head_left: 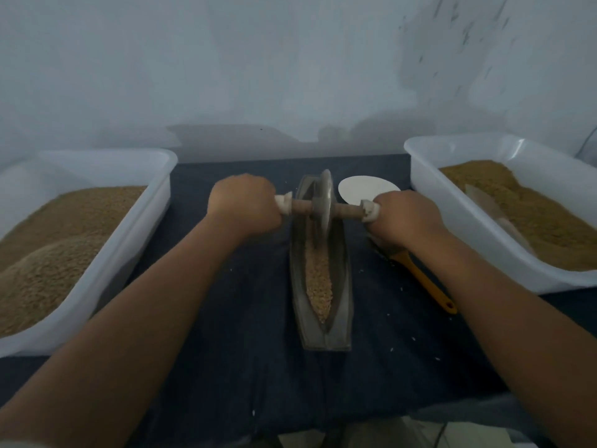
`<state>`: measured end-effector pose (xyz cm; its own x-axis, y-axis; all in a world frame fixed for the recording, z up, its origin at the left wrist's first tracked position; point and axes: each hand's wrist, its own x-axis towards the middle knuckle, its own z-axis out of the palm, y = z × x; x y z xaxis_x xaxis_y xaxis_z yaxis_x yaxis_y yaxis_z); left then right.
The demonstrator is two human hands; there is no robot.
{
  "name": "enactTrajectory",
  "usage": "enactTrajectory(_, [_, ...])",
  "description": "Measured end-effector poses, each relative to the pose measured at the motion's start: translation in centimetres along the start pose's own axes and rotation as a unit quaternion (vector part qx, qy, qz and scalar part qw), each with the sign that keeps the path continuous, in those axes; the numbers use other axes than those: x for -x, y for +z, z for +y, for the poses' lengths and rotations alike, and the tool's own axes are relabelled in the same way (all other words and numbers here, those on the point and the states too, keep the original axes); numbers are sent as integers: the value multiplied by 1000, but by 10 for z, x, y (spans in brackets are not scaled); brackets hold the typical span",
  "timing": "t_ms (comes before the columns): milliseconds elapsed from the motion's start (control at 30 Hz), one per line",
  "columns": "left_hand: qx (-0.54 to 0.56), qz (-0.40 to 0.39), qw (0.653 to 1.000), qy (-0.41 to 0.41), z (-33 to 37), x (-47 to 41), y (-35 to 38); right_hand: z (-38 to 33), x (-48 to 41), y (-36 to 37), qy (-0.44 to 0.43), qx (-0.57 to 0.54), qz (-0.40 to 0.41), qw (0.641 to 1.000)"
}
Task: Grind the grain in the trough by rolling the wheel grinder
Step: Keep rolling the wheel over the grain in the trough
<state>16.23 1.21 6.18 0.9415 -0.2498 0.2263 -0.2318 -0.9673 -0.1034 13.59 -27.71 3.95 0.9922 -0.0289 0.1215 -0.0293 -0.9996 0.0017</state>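
Fingers of the left hand and right hand curl tight round the two pale grips of one wooden axle. Its single grey wheel stands upright at the far end of one narrow, boat-shaped trough; tan grain fills the groove nearer the person. On the dark surface lie one round white plate and one orange-handled tool. Two white plastic tubs, the left tub and the right tub, hold brown granular meal.
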Motion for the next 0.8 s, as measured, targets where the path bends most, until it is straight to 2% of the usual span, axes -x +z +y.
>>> enactTrajectory(100, [-13, -2, 1000, 9, 6, -4, -9, -1, 1, 4, 6, -20, -8, 1000])
enactTrajectory(200, [9, -19, 1000, 9, 3, 35, -5, 4, 27, -3, -25, -14, -23, 999])
enactTrajectory(267, [15, -7, 1000, 10, -6, 77, 5, 9, 53, -5, -69, -8, 16, 997])
enactTrajectory(333, [2, 44, 998, 33, -12, 112, 11, 11, 79, -5, -116, -13, 60, 991])
enactTrajectory(400, [-7, 83, 996, 41, -15, 116, 14, 13, 88, -1, -129, -5, 100, 987])
enactTrajectory(433, [-6, 75, 996, 38, -14, 108, 16, 12, 83, 0, -117, 4, 100, 988])
enactTrajectory(533, [23, 19, 1000, -6, -6, 55, 15, 3, 45, 0, -45, 8, 71, 996])
enactTrajectory(633, [42, -2, 999, -30, -1, 11, 10, -4, 9, -3, -21, -18, 65, 998])
enactTrajectory(733, [48, -17, 998, -29, -1, 13, 8, -6, 3, -10, -19, -10, 19, 1000])
enactTrajectory(800, [25, 4, 1000, -4, -2, 36, 10, -1, 19, -14, -22, -14, -35, 999])
